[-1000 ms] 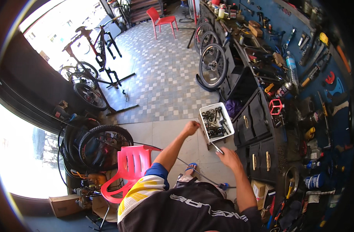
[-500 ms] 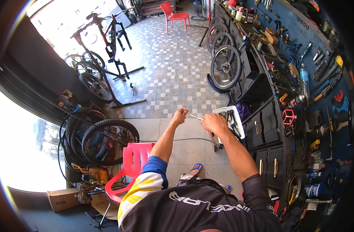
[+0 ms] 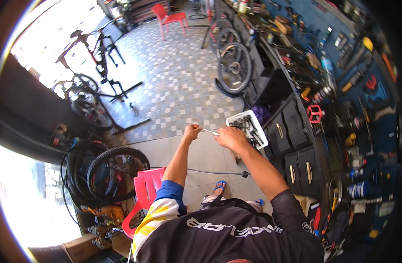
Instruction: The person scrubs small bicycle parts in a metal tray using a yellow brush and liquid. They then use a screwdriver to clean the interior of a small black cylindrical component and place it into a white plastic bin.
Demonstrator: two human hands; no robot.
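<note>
Both my hands are raised in front of me, a little apart, over the pale floor tiles. My left hand (image 3: 191, 132) is closed in a pinch on a small red piece (image 3: 195, 126), mostly hidden by the fingers. My right hand (image 3: 230, 138) is closed around a slim silver rod-shaped tool (image 3: 211, 131). That tool points left toward the red piece; whether the two touch is too small to tell. Just beyond my right hand is a white plastic basket (image 3: 263, 139) holding several dark metal parts (image 3: 250, 127).
A red chair (image 3: 149, 186) stands close on my left, beside bicycle wheels and tyres (image 3: 117, 173). A cable (image 3: 216, 171) crosses the floor. Drawers (image 3: 288, 131) and a tool-covered wall (image 3: 341, 39) line the right. Farther off are a bike frame on a stand (image 3: 100, 61) and leaning wheels (image 3: 234, 68).
My view has shifted, so the room sits further left. The tool in my right hand has come closer to the red piece in my left. Both hands keep their hold.
</note>
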